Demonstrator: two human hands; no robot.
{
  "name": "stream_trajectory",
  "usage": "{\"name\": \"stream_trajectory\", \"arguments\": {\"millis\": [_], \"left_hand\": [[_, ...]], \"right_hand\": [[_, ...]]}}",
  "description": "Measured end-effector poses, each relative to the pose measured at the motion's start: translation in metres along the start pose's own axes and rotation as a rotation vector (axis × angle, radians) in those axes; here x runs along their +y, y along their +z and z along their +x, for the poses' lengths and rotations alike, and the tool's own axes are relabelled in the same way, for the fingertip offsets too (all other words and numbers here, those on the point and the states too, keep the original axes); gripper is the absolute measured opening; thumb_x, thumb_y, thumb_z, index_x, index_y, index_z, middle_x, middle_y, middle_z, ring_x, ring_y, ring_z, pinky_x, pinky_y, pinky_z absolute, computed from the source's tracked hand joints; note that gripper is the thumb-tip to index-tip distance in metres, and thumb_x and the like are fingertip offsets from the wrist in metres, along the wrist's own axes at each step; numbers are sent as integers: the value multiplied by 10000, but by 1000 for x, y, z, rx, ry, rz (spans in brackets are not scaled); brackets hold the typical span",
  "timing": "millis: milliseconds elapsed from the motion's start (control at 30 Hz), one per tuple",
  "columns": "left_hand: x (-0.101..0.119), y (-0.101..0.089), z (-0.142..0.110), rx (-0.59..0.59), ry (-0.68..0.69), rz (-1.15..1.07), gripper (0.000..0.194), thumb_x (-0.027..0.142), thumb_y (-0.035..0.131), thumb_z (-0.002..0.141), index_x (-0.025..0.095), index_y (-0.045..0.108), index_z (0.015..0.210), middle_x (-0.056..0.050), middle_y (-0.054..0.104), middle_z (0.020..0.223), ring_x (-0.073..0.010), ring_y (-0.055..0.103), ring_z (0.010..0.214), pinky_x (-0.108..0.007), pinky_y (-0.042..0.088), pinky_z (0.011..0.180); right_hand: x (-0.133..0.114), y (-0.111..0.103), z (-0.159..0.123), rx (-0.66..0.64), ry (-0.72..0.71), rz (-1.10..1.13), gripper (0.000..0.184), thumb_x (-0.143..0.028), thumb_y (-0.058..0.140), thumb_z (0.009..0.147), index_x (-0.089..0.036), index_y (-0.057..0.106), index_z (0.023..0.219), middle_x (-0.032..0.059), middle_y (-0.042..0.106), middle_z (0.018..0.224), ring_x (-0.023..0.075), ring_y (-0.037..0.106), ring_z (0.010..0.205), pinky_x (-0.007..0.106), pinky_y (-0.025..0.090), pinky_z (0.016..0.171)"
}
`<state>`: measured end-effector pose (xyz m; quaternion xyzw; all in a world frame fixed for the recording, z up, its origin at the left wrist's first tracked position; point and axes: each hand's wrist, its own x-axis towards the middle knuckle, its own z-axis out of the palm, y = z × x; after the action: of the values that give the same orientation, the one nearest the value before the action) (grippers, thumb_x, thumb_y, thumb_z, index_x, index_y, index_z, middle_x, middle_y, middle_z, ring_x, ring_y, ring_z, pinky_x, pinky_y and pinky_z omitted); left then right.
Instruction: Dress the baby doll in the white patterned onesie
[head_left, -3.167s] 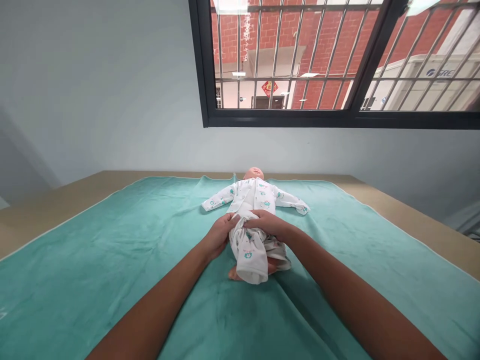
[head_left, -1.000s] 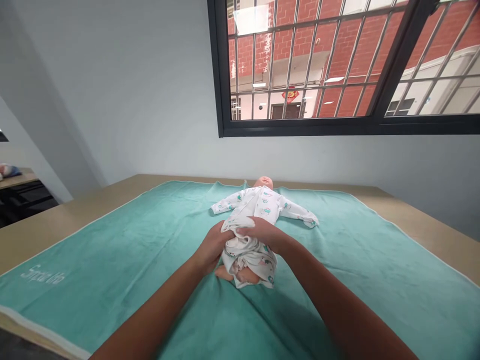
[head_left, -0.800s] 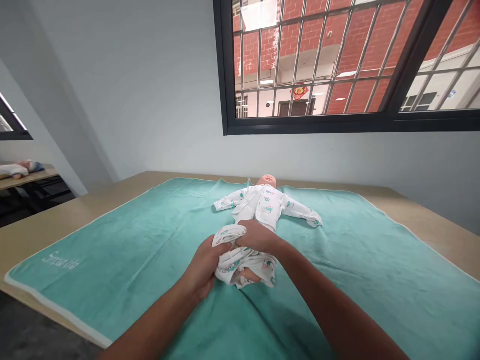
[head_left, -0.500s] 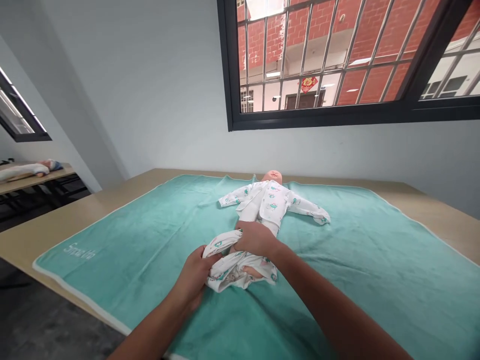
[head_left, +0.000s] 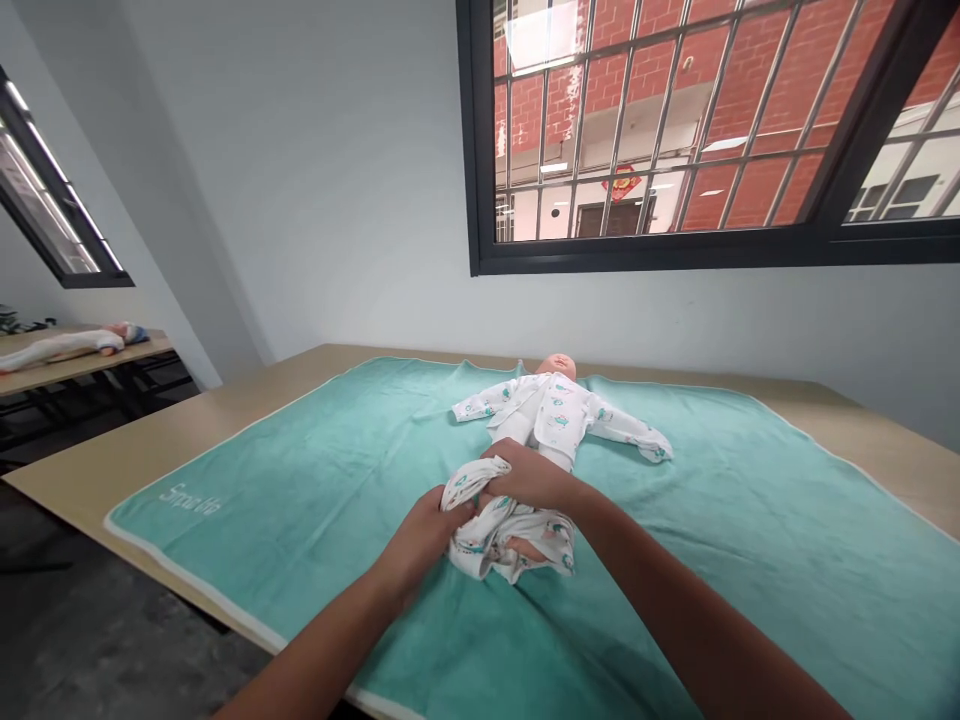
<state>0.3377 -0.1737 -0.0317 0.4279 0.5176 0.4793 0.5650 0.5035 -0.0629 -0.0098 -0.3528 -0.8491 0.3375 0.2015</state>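
A baby doll [head_left: 559, 366] lies on its back on a green blanket [head_left: 300, 480], its head toward the wall. It wears a white printed top [head_left: 562, 412] with the sleeves spread out to both sides. White printed pants [head_left: 480, 545] are bunched around the doll's lower legs. My left hand [head_left: 431, 530] grips the left edge of the pants, thumb on top. Just above, my right hand [head_left: 529, 475] is closed on the upper edge of the pants at the doll's leg. A bare foot or leg part [head_left: 526, 549] shows among the folds.
The blanket covers most of a wooden table [head_left: 247, 400] set against the wall. A barred window [head_left: 660, 130] is above it. At the far left another table [head_left: 142, 347] carries a second clothed doll [head_left: 75, 345].
The view has shifted slightly, so everything sits a little lower and to the right. Both hands keep their hold on the pants, with hardly any movement against the doll.
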Motion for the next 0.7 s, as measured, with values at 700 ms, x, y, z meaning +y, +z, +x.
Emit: {"name": "stream_trajectory", "arguments": {"millis": [700], "left_hand": [[1, -10, 37, -341, 120, -326, 564, 105, 731, 673, 155, 604, 1220, -136, 660, 1185, -299, 624, 1077, -400, 465, 947]], "right_hand": [[0, -32, -11, -100, -26, 304, 629, -195, 722, 629, -268, 571, 1236, 33, 623, 1174, 267, 565, 1095, 394, 454, 910]]}}
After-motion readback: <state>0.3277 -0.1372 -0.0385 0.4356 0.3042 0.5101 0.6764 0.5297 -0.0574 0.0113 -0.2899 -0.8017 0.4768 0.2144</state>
